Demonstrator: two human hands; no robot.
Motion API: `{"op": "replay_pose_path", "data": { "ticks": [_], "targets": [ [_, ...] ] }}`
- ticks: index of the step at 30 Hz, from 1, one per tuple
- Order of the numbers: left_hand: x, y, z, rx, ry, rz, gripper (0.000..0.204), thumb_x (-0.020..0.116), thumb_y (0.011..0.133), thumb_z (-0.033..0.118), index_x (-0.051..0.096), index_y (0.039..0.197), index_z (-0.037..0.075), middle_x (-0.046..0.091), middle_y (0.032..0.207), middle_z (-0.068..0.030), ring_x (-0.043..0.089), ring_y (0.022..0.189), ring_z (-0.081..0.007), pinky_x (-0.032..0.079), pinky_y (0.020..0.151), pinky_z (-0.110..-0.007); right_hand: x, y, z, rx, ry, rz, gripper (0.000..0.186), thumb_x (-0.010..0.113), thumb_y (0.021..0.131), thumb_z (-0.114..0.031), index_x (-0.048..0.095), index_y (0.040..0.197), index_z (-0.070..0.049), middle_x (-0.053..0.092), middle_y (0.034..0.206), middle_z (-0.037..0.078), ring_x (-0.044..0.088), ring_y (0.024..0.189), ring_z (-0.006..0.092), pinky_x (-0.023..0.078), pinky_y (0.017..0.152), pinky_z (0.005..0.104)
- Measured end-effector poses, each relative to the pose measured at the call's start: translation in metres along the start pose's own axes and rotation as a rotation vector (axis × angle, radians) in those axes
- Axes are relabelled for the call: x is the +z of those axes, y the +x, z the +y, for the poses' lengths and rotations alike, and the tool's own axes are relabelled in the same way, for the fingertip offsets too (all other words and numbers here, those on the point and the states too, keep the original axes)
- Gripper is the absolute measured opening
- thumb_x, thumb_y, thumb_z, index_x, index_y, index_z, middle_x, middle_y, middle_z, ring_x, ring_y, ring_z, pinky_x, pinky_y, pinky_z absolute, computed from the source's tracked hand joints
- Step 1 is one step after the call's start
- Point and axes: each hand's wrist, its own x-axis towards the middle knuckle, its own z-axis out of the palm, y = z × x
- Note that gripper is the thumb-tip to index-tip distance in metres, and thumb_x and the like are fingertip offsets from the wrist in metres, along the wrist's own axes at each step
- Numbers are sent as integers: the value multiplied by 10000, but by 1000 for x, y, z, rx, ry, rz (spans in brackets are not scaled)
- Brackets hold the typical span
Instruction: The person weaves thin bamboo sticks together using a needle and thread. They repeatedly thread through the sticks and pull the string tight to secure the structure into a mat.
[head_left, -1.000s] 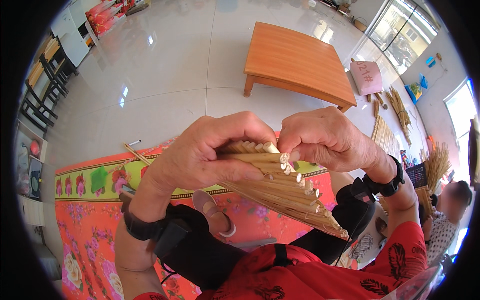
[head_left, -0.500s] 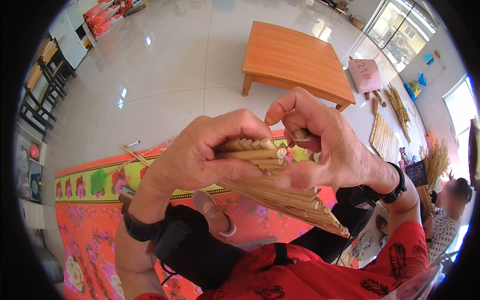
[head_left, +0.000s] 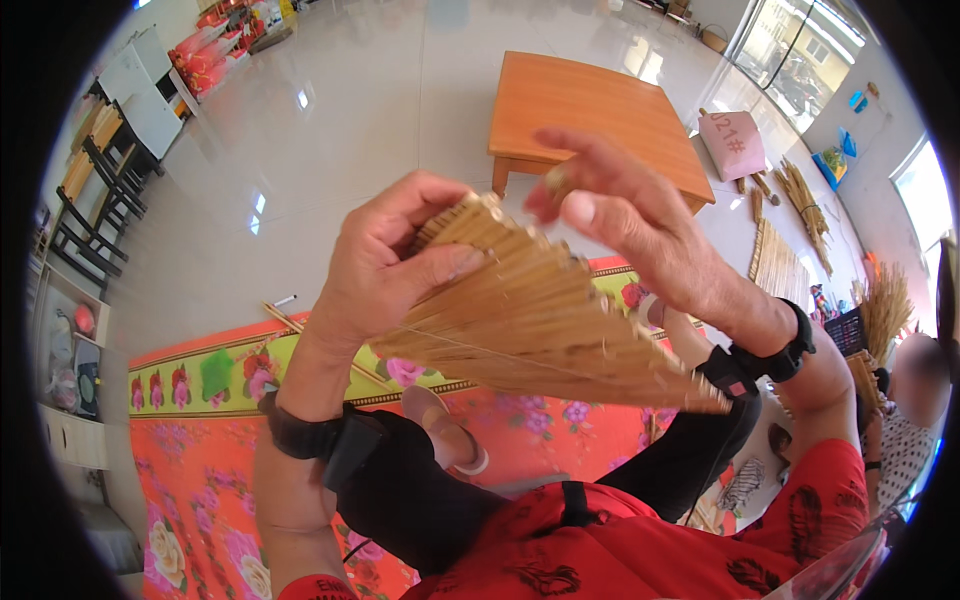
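The left hand (head_left: 385,255) grasps the upper corner of a panel of joined reed stalks (head_left: 540,320), thumb across its face, in the air above a flowered cloth (head_left: 200,480). The right hand (head_left: 640,225) is near the cut ends, blurred, fingers half curled, with a tan band (head_left: 558,182) on one finger; I cannot tell whether it pinches anything.

The panel appears to hang mostly from one corner, so a slack left thumb could let it swing or skew its row of ends. Squeezing too hard might crack a stalk, and a quick right hand could snag on the ends.

Counted: one panel in hand, its stalks too many to number; one stalk mat (head_left: 778,255) on the floor; one tied stalk bundle (head_left: 803,205); one low wooden table (head_left: 600,110); one pink sack (head_left: 735,140).
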Motion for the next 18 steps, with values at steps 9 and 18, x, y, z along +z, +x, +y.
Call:
{"op": "replay_pose_path", "data": {
  "ticks": [9, 18],
  "targets": [
    [76, -17, 24, 186, 457, 303, 296, 756, 880, 64, 616, 1133, -3, 712, 960, -90, 679, 822, -122, 541, 734, -252, -10, -127, -3, -355, -344, 128, 166, 707, 903, -94, 660, 1032, -1, 682, 924, 101, 673, 855, 250, 516, 761, 329],
    [181, -69, -29, 352, 760, 112, 322, 745, 785, -28, 646, 1091, -46, 723, 1044, -174, 729, 894, -314, 597, 745, -364, 44, -233, 66, 322, 999, 406, 237, 590, 965, -4, 635, 1197, -14, 680, 1198, 89, 619, 1189, 205, 462, 1061, 356]
  ]
}}
